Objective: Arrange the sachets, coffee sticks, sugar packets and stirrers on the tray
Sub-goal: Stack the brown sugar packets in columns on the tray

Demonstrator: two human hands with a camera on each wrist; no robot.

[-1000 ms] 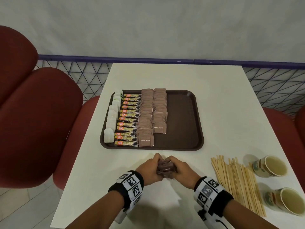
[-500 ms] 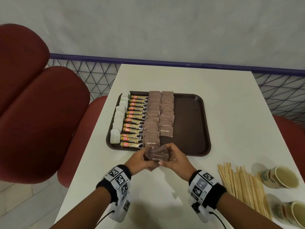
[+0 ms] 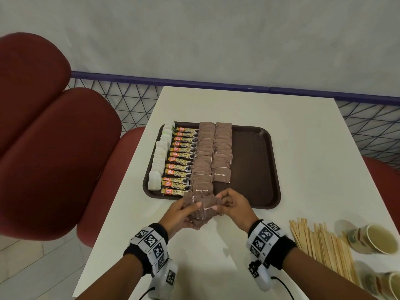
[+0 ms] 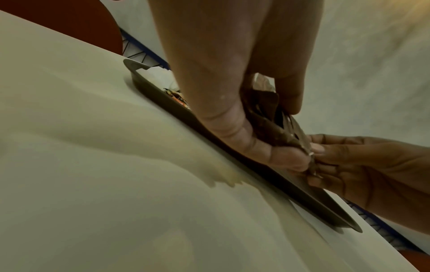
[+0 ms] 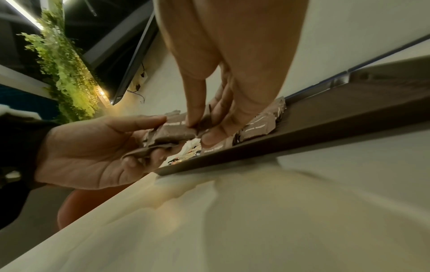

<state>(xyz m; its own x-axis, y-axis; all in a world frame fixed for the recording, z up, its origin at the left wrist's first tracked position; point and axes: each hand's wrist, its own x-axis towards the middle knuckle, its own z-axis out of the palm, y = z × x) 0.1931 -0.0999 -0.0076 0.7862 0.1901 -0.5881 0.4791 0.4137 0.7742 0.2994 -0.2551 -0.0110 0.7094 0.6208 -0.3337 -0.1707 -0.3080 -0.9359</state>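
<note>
A dark brown tray lies on the white table. It carries a column of white sachets, a column of coffee sticks and two columns of brown sugar packets. At the tray's near edge my left hand grips a stack of brown sugar packets. My right hand pinches the right end of the top packet. In the right wrist view the thumb and fingers pinch a packet from the stack that my left hand holds. Wooden stirrers lie on the table at right.
Two paper cups lie on their sides beyond the stirrers at the table's right edge. Red chairs stand to the left. A blue railing with mesh runs behind the table. The tray's right half is bare.
Both hands have carried the stack of sugar packets from the table's near middle forward to the tray's near edge. The right hand now pinches the top packet.
</note>
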